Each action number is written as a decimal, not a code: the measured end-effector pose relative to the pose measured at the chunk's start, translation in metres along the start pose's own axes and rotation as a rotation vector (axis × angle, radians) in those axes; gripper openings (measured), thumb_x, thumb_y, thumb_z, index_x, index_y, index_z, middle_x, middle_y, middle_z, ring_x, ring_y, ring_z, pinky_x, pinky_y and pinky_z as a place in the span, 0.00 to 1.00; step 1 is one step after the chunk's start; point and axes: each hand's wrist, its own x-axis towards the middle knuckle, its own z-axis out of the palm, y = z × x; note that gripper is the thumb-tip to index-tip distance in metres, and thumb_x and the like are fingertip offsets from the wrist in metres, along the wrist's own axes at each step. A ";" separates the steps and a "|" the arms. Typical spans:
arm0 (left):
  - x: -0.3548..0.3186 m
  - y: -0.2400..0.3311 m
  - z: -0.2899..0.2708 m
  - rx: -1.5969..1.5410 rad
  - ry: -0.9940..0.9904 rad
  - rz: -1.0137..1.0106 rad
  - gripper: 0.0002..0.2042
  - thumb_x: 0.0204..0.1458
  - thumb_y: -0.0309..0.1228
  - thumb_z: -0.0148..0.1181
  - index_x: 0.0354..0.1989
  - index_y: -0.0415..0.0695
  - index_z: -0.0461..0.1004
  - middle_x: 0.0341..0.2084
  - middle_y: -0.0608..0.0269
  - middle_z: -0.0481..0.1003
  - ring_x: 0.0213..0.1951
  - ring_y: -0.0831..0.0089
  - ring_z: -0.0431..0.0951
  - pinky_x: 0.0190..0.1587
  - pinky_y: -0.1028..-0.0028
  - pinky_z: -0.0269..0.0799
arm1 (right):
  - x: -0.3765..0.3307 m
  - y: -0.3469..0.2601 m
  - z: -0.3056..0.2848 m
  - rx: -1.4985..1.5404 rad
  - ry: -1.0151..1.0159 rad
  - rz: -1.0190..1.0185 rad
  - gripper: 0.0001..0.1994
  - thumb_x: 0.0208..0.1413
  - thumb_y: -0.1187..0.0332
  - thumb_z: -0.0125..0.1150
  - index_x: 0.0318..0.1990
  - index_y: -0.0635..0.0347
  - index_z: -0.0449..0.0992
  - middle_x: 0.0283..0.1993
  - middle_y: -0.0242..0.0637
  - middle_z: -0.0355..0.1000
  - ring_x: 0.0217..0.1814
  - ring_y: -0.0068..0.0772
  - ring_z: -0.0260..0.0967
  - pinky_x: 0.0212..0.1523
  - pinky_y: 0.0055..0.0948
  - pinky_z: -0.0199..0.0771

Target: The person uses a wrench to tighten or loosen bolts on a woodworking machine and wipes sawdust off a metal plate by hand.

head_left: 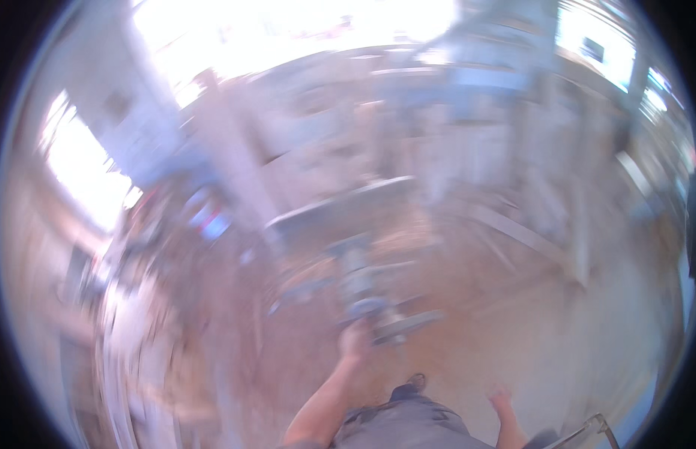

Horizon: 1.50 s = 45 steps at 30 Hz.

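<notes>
Blue part (blurred) beyond left grip.

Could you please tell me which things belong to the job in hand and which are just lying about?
In hand, probably:
blurred machine by the left hand; contact unclear

Lying about, apparently:
long board, right
blurred bluish thing, left

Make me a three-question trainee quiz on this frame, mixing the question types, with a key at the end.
1. Which hand reaches farther forward, toward the blurred equipment?
2. True or false: the right hand is touching that equipment.
3. Fill in: the largest glaring white area lies along the picture's ____ edge.

Key:
1. The left hand; blur hides whether it grips anything.
2. False; it is low in the view, apart from the equipment.
3. Top.
</notes>
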 end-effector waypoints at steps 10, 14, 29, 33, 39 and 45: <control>-0.115 -0.047 -0.123 0.504 -0.058 0.106 0.24 0.57 0.43 0.52 0.58 0.41 0.72 0.57 0.45 0.72 0.60 0.50 0.70 0.63 0.59 0.65 | 0.040 -0.135 0.048 -0.013 -0.536 -0.123 0.27 0.51 0.63 0.64 0.61 0.55 0.70 0.56 0.43 0.73 0.54 0.42 0.74 0.55 0.43 0.75; -0.184 -0.096 -0.256 0.451 -0.024 -0.156 0.27 0.53 0.45 0.54 0.58 0.42 0.73 0.51 0.47 0.77 0.54 0.52 0.77 0.58 0.60 0.71 | 0.016 -0.252 0.064 -0.128 -0.567 -0.331 0.25 0.51 0.62 0.65 0.57 0.57 0.73 0.52 0.44 0.75 0.51 0.40 0.75 0.53 0.41 0.75; -0.256 -0.145 -0.492 0.150 0.575 -0.499 0.24 0.56 0.42 0.54 0.58 0.43 0.74 0.46 0.51 0.80 0.51 0.54 0.79 0.55 0.61 0.72 | -0.109 -0.532 0.180 -0.202 -0.715 -0.636 0.20 0.47 0.56 0.72 0.42 0.62 0.83 0.41 0.42 0.81 0.44 0.34 0.79 0.49 0.32 0.77; -0.223 -0.189 -0.500 0.088 0.305 -0.292 0.24 0.56 0.44 0.57 0.58 0.45 0.75 0.43 0.50 0.81 0.47 0.57 0.82 0.52 0.66 0.74 | -0.070 -0.533 0.224 -0.216 -0.812 -0.403 0.18 0.49 0.57 0.70 0.41 0.63 0.83 0.41 0.43 0.81 0.44 0.32 0.78 0.47 0.31 0.76; -0.245 -0.179 -0.638 0.228 0.748 -0.735 0.25 0.55 0.43 0.55 0.56 0.39 0.75 0.44 0.39 0.78 0.48 0.45 0.79 0.51 0.57 0.73 | -0.086 -0.659 0.285 -0.400 -0.998 -0.590 0.15 0.52 0.60 0.60 0.37 0.63 0.82 0.36 0.46 0.80 0.41 0.39 0.78 0.43 0.41 0.76; -0.190 -0.116 -0.773 0.218 0.951 -0.735 0.23 0.52 0.39 0.57 0.51 0.34 0.77 0.38 0.38 0.79 0.44 0.46 0.81 0.49 0.57 0.75 | -0.030 -0.920 0.439 -0.800 -0.480 -1.680 0.06 0.42 0.65 0.60 0.27 0.53 0.80 0.31 0.39 0.76 0.37 0.44 0.76 0.38 0.42 0.77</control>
